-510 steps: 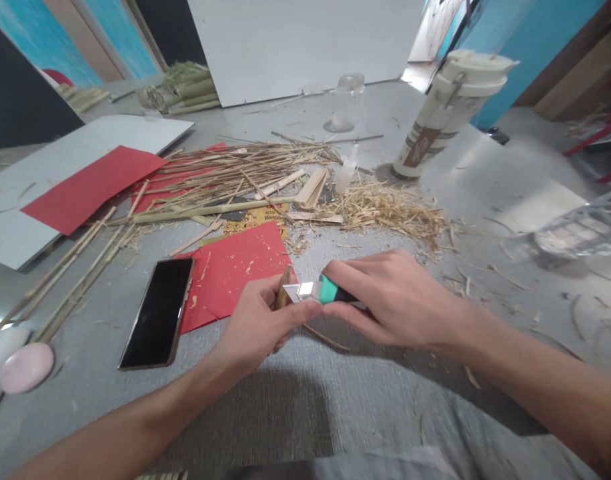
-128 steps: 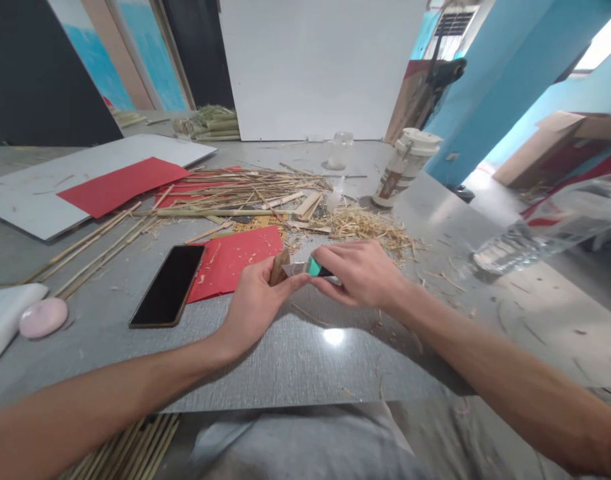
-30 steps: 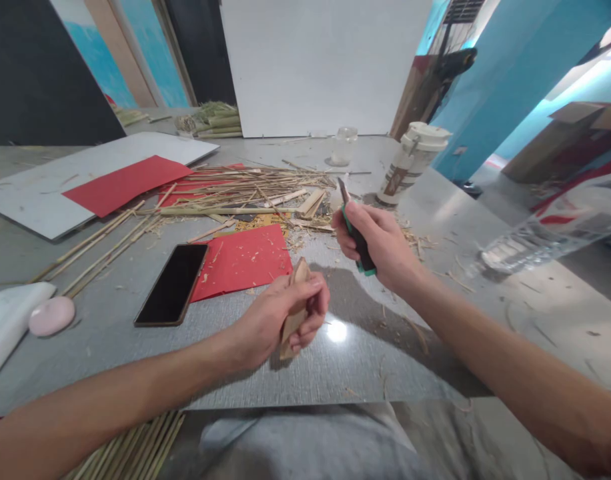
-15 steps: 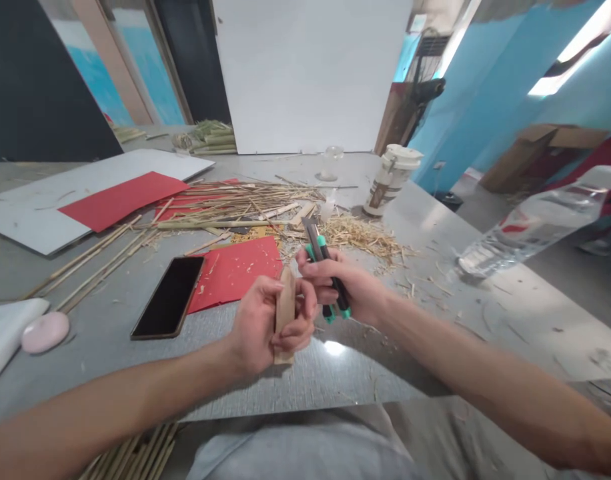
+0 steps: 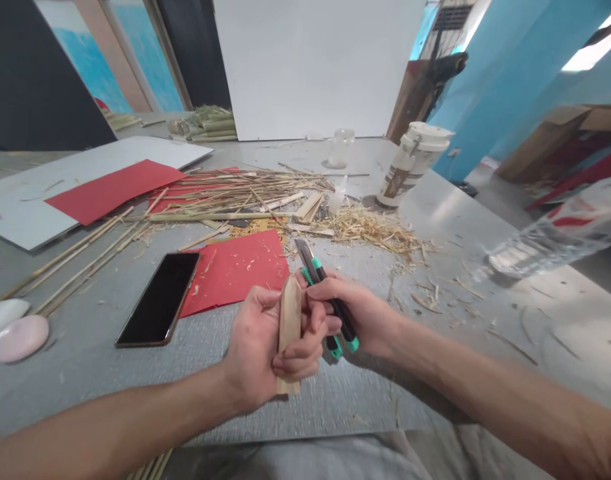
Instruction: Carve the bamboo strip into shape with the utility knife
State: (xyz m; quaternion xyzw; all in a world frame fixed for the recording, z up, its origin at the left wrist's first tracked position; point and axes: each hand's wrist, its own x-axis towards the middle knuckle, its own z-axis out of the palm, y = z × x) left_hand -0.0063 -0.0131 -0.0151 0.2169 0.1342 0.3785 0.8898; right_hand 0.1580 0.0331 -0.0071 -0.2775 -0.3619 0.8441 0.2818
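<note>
My left hand [image 5: 265,343] is closed around a flat pale strip of wood [image 5: 290,313], held upright with its pointed end at the top. My right hand [image 5: 363,310] grips a black and green utility knife [image 5: 341,313]. Its blade is out and slants up to the left above the pointed end. A second green-tipped black tool [image 5: 333,347] lies alongside in the same grip, mostly hidden by the fingers. The fingers of both hands are close together near the strip's tip; I cannot tell whether they touch.
A phone [image 5: 158,300] and a red sheet [image 5: 240,270] lie on the grey table [image 5: 160,393]. Behind are thin stalks [image 5: 245,190], shavings [image 5: 375,230] and a white canister [image 5: 413,163]. A water bottle [image 5: 560,227] stands right; a pink oval object [image 5: 21,339] lies left.
The view has shifted slightly. My right hand has come in closer to the left one, and the strip's pointed end shows more plainly. Both hands keep their holds.
</note>
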